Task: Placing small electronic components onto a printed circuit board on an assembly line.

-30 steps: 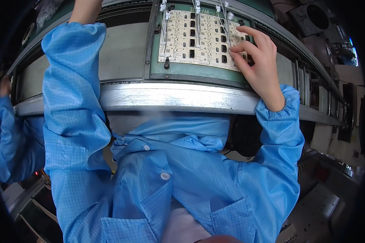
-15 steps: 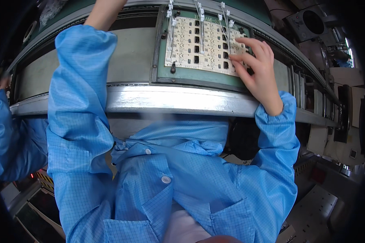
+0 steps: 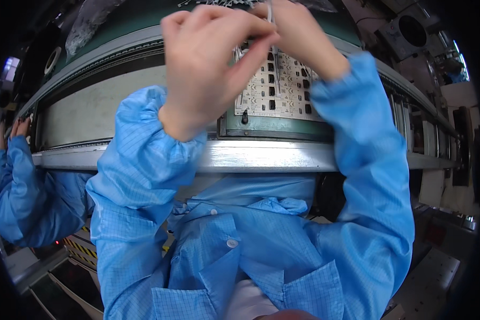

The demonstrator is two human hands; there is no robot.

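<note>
My left hand (image 3: pixel 202 64) is raised over the far left part of the circuit board panel (image 3: pixel 256 108), blurred by motion. Its thumb and forefinger pinch a thin white wire lead (image 3: pixel 270 12). Just beyond, my right hand (image 3: pixel 293 29) reaches to the far side, its fingertips mostly hidden behind the left hand and cut by the upper edge. The cream panel carries rows of black components and sits in a green fixture (image 3: pixel 288 127). A white lead (image 3: pixel 277 74) lies across the panel. White connector leads (image 3: pixel 224 2) are heaped beyond the fixture.
A shiny metal rail (image 3: pixel 266 154) runs between my body and the fixture. Left of the fixture lies a grey conveyor surface (image 3: pixel 106 109). A clear plastic bag (image 3: pixel 88 26) is at the far left. Another person's blue sleeve (image 3: pixel 32 197) shows at the left edge.
My left hand has come back into view with its fingers pinched together on a white lead. My right hand has left the panel's right side and moved to the far side.
</note>
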